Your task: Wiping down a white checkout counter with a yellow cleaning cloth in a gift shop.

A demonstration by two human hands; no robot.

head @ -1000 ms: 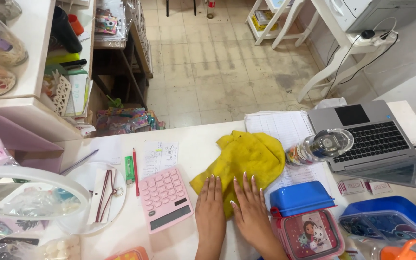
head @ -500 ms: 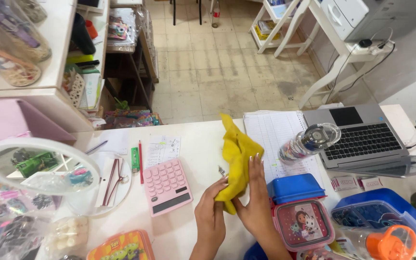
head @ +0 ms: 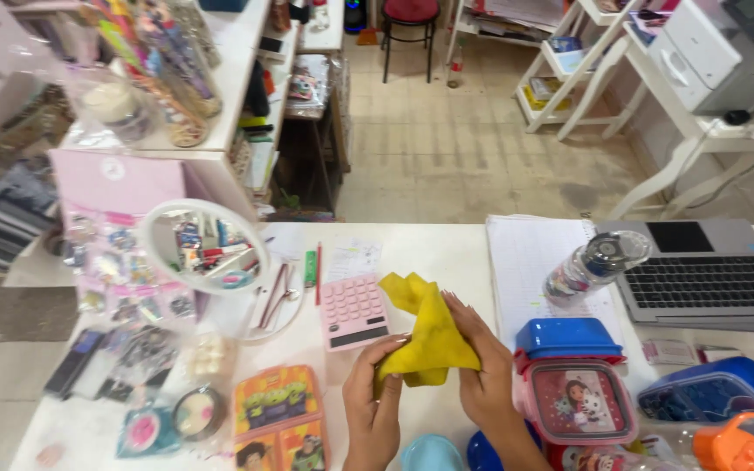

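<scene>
Both hands grip a crumpled yellow cloth (head: 425,336) just right of the pink calculator (head: 353,311) on the white bench (head: 447,253): left hand (head: 375,392) pinching its lower edge, right hand (head: 482,366) clasping its right side.

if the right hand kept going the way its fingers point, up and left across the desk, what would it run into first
The yellow cloth it already grips, folded against the right hand. Past that, probably the pink calculator lying just beyond the cloth's far edge, though the hand's height above the white desk is hard to judge, so it might pass over it.
</scene>
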